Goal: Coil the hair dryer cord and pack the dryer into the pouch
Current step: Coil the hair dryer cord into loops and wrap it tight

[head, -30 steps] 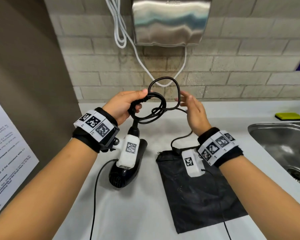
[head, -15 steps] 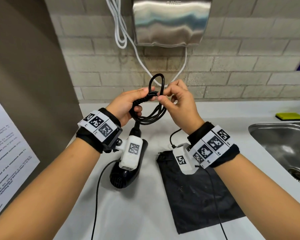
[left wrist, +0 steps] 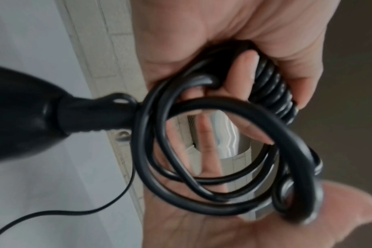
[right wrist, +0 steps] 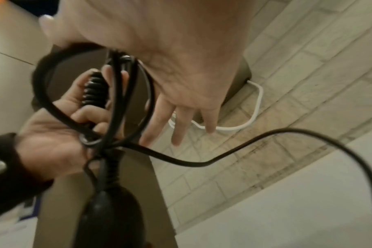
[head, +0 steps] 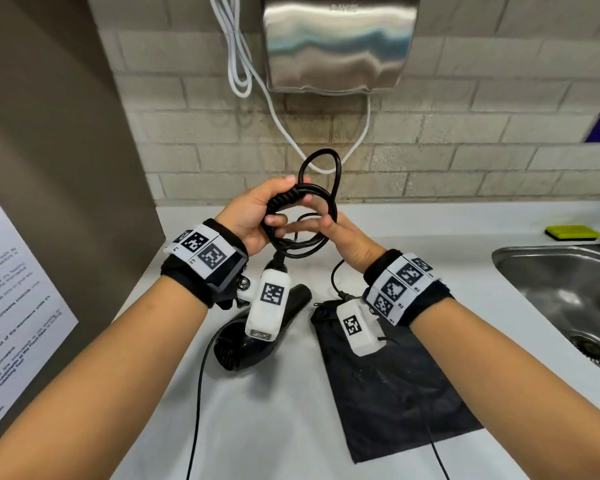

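Note:
My left hand (head: 253, 213) grips several loops of the black cord (head: 336, 178) together with its ribbed end, thumb on top. One loop stands up above the fist. The black hair dryer (head: 243, 344) lies below on the white counter, partly hidden by the wrist camera. My right hand (head: 347, 237) is against the coil from the right, its fingers straight behind the loops. In the left wrist view the cord (left wrist: 146, 151) rings the right palm (left wrist: 202, 226). A slack stretch of cord (right wrist: 181, 161) trails away rightward. The flat black pouch (head: 388, 386) lies right of the dryer.
A steel sink (head: 561, 299) is set in the counter (head: 257, 427) at the right, with a yellow-green sponge (head: 572, 232) behind it. A metal hand dryer (head: 336, 43) with a white cable (head: 243, 64) hangs on the brick wall ahead. A brown panel stands at the left.
The right hand pinched a fresh loop against the left hand, then let go and straightened its fingers, dropping lower beside the coil. The left hand has kept its grip.

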Motion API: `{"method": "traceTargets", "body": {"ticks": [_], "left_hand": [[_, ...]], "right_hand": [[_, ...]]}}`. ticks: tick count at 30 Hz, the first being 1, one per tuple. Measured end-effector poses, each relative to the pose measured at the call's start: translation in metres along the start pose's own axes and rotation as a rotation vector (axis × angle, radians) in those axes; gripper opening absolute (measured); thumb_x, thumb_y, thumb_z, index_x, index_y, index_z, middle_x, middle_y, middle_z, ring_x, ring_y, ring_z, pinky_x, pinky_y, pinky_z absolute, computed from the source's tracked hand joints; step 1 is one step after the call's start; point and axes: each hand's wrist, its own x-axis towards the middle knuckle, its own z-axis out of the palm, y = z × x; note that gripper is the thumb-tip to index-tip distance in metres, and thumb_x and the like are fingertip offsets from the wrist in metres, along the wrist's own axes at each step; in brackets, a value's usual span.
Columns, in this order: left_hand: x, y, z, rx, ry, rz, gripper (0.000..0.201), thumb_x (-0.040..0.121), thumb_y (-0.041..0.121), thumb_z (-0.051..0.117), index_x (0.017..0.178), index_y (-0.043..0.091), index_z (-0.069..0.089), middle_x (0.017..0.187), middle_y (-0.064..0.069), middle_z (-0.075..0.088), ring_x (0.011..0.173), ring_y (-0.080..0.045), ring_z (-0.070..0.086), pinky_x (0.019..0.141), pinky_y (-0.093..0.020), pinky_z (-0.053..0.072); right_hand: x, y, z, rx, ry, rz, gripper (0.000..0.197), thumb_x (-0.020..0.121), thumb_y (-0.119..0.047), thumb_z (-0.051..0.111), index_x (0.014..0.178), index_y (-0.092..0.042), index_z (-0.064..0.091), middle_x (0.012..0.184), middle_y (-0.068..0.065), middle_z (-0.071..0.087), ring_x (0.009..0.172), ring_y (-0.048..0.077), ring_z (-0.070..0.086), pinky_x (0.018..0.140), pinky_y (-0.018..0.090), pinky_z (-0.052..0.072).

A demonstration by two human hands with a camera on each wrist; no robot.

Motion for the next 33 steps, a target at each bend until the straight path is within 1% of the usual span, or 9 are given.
{"method": "traceTargets", "body": {"ticks": [2, 5, 8, 10, 16, 21, 25, 28, 33], "left_hand": [[-0.001, 0.0, -0.001, -0.026, -0.015, 0.004, 0.024, 0.095, 0.027, 0.035, 0.094, 0.022, 0.059, 0.064, 0.011, 0.068, 0.028, -0.002, 0.031, 0.04, -0.013, 0.024], [-0.002, 0.001, -0.003, 0.021, -0.014, 0.035, 0.024, 0.095, 0.027, 0.037, 0.094, 0.021, 0.06, 0.068, 0.01, 0.069, 0.032, -0.001, 0.035, 0.041, -0.013, 0.028], [0.0, 0.002, -0.006, 0.208, 0.054, 0.131, 0.021, 0.093, 0.027, 0.046, 0.09, 0.018, 0.066, 0.07, 0.007, 0.071, 0.042, -0.004, 0.043, 0.049, -0.018, 0.03], [0.0, 0.004, -0.01, 0.257, 0.102, 0.182, 0.021, 0.093, 0.025, 0.048, 0.088, 0.016, 0.067, 0.069, 0.006, 0.072, 0.045, -0.005, 0.046, 0.05, -0.02, 0.032], [-0.007, 0.006, -0.007, 0.212, 0.066, 0.107, 0.017, 0.092, 0.02, 0.049, 0.093, 0.02, 0.066, 0.071, 0.004, 0.072, 0.037, -0.002, 0.033, 0.042, -0.014, 0.027], [-0.007, 0.003, 0.002, 0.157, 0.007, 0.07, 0.02, 0.093, 0.02, 0.044, 0.096, 0.021, 0.064, 0.069, 0.005, 0.071, 0.035, 0.0, 0.025, 0.041, -0.014, 0.024], [-0.006, 0.0, 0.005, 0.173, 0.01, 0.083, 0.02, 0.093, 0.019, 0.045, 0.094, 0.022, 0.065, 0.069, 0.004, 0.071, 0.035, -0.001, 0.025, 0.041, -0.013, 0.024], [-0.004, 0.0, 0.008, 0.193, 0.035, 0.09, 0.018, 0.093, 0.02, 0.049, 0.091, 0.022, 0.067, 0.069, 0.003, 0.072, 0.035, -0.001, 0.026, 0.041, -0.014, 0.024], [0.001, 0.001, 0.012, 0.197, 0.1, 0.092, 0.016, 0.093, 0.022, 0.051, 0.091, 0.02, 0.067, 0.067, 0.003, 0.071, 0.034, -0.002, 0.026, 0.04, -0.015, 0.022]], "right_hand": [[-0.001, 0.009, -0.002, -0.037, -0.078, 0.026, 0.11, 0.051, -0.093, 0.042, 0.124, -0.011, 0.046, 0.116, 0.022, 0.061, 0.111, 0.021, 0.057, 0.1, 0.017, 0.036], [0.001, 0.018, -0.002, -0.058, -0.089, 0.015, 0.093, 0.05, -0.09, 0.049, 0.1, -0.012, 0.056, 0.097, 0.006, 0.061, 0.092, 0.009, 0.057, 0.087, 0.016, 0.042], [0.0, 0.024, -0.004, -0.135, -0.02, 0.035, 0.044, 0.07, -0.061, 0.06, 0.085, -0.021, 0.052, 0.079, -0.007, 0.051, 0.073, -0.003, 0.05, 0.075, 0.017, 0.04], [-0.004, 0.028, -0.009, -0.23, 0.003, 0.044, 0.026, 0.08, -0.039, 0.051, 0.099, -0.021, 0.053, 0.09, -0.009, 0.055, 0.085, -0.001, 0.053, 0.083, 0.018, 0.042], [-0.016, 0.047, -0.033, -0.664, 0.016, 0.136, 0.015, 0.098, -0.015, 0.036, 0.092, -0.015, 0.05, 0.069, -0.015, 0.044, 0.065, -0.002, 0.042, 0.063, 0.016, 0.032], [-0.023, 0.056, -0.036, -0.667, 0.028, 0.306, 0.02, 0.099, -0.009, 0.034, 0.096, -0.014, 0.054, 0.061, -0.012, 0.035, 0.056, 0.001, 0.034, 0.058, 0.014, 0.03], [-0.026, 0.051, -0.044, -0.793, -0.064, 0.383, 0.038, 0.094, -0.004, 0.039, 0.127, -0.018, 0.052, 0.103, 0.004, 0.051, 0.098, 0.019, 0.05, 0.088, 0.02, 0.036], [-0.02, 0.029, -0.046, -0.561, 0.225, 0.217, 0.047, 0.087, 0.001, 0.041, 0.131, -0.016, 0.047, 0.119, 0.004, 0.052, 0.117, 0.019, 0.049, 0.094, 0.019, 0.035], [-0.009, -0.028, -0.033, -0.071, 0.539, -0.253, 0.034, 0.09, -0.026, 0.031, 0.098, -0.007, 0.058, 0.077, -0.009, 0.054, 0.062, -0.008, 0.049, 0.058, 0.007, 0.036]]}}
